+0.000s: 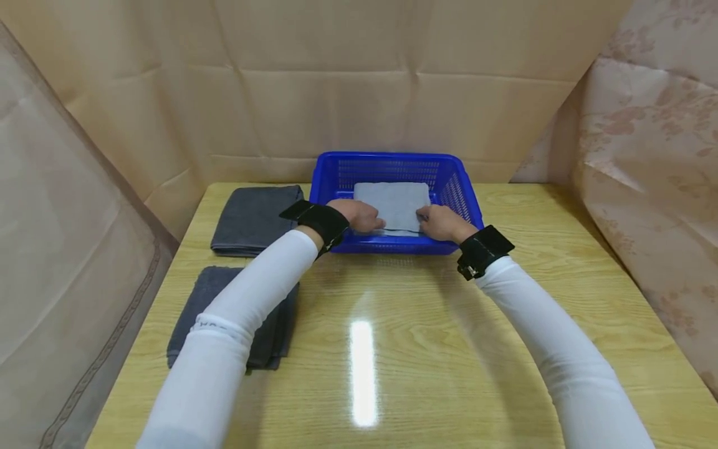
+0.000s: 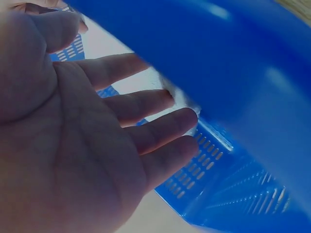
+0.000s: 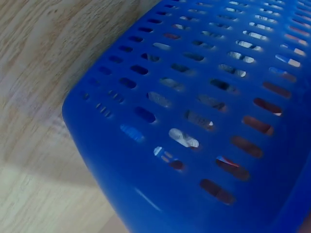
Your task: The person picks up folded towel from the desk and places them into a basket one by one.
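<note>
At twelve o'clock on your table (image 1: 426, 374) stands the blue basket (image 1: 392, 246), and the pale cloth (image 1: 395, 202) lies folded inside it, with a second layer showing along its six o'clock edge. Your left hand (image 1: 359, 216) is at eight o'clock of this cloth. In the left wrist view its fingers are nearly straight and a little apart from each other, and the basket's rim hides part of them. Your right hand (image 1: 442, 223) is at four o'clock of the cloth, with fingertips at its edge; the slotted wall fills most of the right wrist view, so I cannot tell whether these fingers pinch the cloth or only touch it. At ten o'clock on your table lies a folded dark cloth (image 1: 252, 215), just beside the basket. At nine o'clock another dark cloth (image 1: 277, 327) lies partly under your left sleeve (image 1: 235, 318) in the head view.
</note>
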Demonstrator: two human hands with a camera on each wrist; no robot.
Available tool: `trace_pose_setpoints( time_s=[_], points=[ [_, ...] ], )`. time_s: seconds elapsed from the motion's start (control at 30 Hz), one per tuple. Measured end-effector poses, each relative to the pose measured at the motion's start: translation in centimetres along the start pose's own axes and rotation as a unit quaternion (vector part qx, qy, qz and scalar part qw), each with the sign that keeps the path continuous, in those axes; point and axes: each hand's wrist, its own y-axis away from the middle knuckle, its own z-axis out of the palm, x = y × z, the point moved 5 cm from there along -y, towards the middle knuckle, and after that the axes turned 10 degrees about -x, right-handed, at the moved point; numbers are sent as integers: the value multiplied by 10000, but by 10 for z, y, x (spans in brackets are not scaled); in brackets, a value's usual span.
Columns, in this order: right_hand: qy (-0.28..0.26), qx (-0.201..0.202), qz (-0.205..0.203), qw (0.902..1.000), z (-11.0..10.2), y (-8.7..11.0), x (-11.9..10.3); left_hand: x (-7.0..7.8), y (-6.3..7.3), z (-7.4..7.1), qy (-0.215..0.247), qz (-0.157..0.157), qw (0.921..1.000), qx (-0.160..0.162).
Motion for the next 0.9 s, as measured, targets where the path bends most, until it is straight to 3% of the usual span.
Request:
trace_pose_setpoints(
  time_s=[0.3,0.5,0.7,0.9],
  points=[
    [-255,51,107,9996,-3,-4,7,4,-3,-2,-142,79,9998,140],
    [-282,674,-72,9973,-6,12,-2,8,5,2,-305,265,9975,581],
    [-238,1361,-677,9881,4,47,-25,7,33,17,-494,163,9890,1384],
    [-172,1482,-828,9853,19,80,-35,12,68,38,-640,419,9679,2392]
  ],
)
